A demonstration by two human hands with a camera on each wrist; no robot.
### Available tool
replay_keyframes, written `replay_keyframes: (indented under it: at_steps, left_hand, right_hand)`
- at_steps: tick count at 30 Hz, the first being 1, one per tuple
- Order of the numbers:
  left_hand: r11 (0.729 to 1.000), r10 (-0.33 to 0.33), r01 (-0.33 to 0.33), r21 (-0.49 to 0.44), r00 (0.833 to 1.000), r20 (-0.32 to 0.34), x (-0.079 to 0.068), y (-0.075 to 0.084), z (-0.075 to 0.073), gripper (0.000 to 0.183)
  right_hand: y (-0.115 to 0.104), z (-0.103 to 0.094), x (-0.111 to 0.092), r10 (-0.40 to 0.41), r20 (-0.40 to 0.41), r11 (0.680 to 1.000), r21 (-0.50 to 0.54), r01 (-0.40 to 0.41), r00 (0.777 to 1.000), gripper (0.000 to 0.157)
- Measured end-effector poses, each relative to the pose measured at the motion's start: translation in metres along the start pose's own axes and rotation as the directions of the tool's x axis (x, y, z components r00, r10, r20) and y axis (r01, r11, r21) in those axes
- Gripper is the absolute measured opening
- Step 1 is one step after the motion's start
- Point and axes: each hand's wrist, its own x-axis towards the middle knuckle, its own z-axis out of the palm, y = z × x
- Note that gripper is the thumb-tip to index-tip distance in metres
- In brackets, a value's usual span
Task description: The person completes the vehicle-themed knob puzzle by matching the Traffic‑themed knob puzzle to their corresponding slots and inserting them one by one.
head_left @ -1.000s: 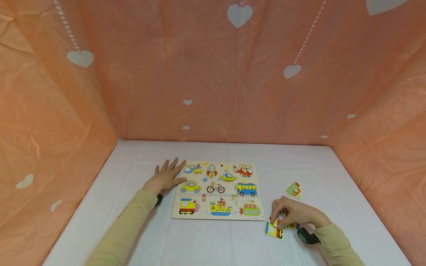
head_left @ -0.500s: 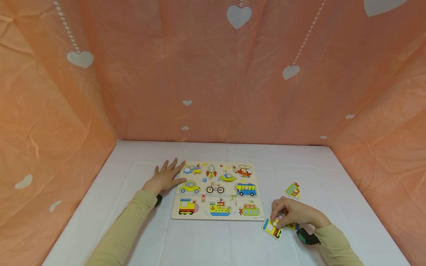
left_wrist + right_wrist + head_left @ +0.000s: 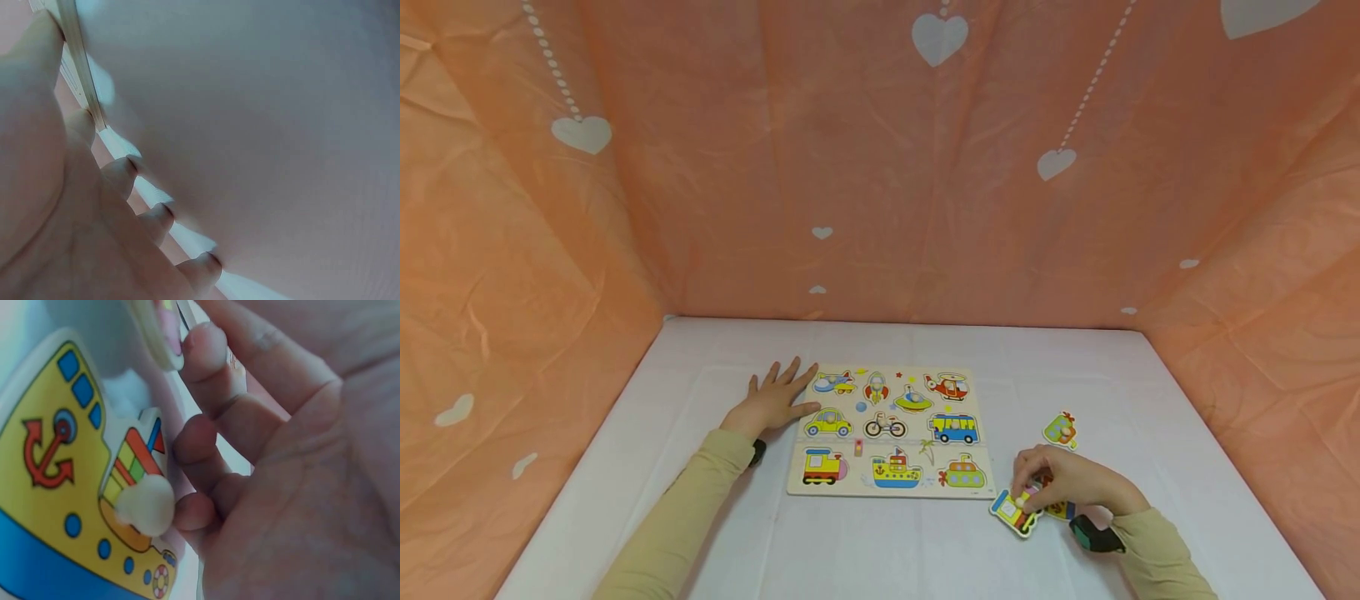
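At near right, the right hand (image 3: 1066, 482) clamps its fingers on the train piece (image 3: 1010, 514), seemingly picking it up, with the ship piece (image 3: 1062, 509) close beneath the hand. Clearing that and moving left to the board (image 3: 860, 471) seems called for. Farther lie the submarine piece (image 3: 1061, 430), right, and the left hand (image 3: 767, 405), fingers apart, at the board's left edge.

Right fingers (image 3: 1022, 470) pinching train piece (image 3: 1011, 513) (askew), board (image 3: 917, 427)

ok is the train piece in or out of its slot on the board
Out: the right hand pinches the train piece by its knob off the near right corner of the board, and the train slot shows no knob.
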Motion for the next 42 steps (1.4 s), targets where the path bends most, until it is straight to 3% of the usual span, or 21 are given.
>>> replay_keyframes:
  at_steps: [11, 18, 29, 42]
  left_hand:
    - [1.000, -0.007, 0.007, -0.006, 1.000, 0.007, -0.001, 0.001, -0.001, 0.080]
    - [1.000, -0.001, 0.001, -0.007, 1.000, 0.002, 0.001, -0.001, 0.002, 0.080]
    - [1.000, -0.003, 0.003, -0.008, 1.000, 0.000, 0.002, -0.003, 0.003, 0.080]
    - [1.000, -0.008, 0.009, -0.016, 1.000, 0.001, 0.002, -0.003, 0.003, 0.080]
  right_hand:
    - [-0.005, 0.000, 0.004, -0.032, -0.026, 0.998, 0.060, 0.034, 0.999, 0.009]
    - [-0.007, 0.004, 0.020, -0.045, -0.119, 0.997, 0.060, 0.053, 0.992, 0.008]
    - [-0.022, 0.008, 0.045, 0.091, -0.251, 0.996, 0.016, -0.089, 0.964, 0.010]
    - [-0.028, 0.024, 0.082, 0.085, -0.316, 0.996, 0.038, -0.077, 0.945, 0.010]
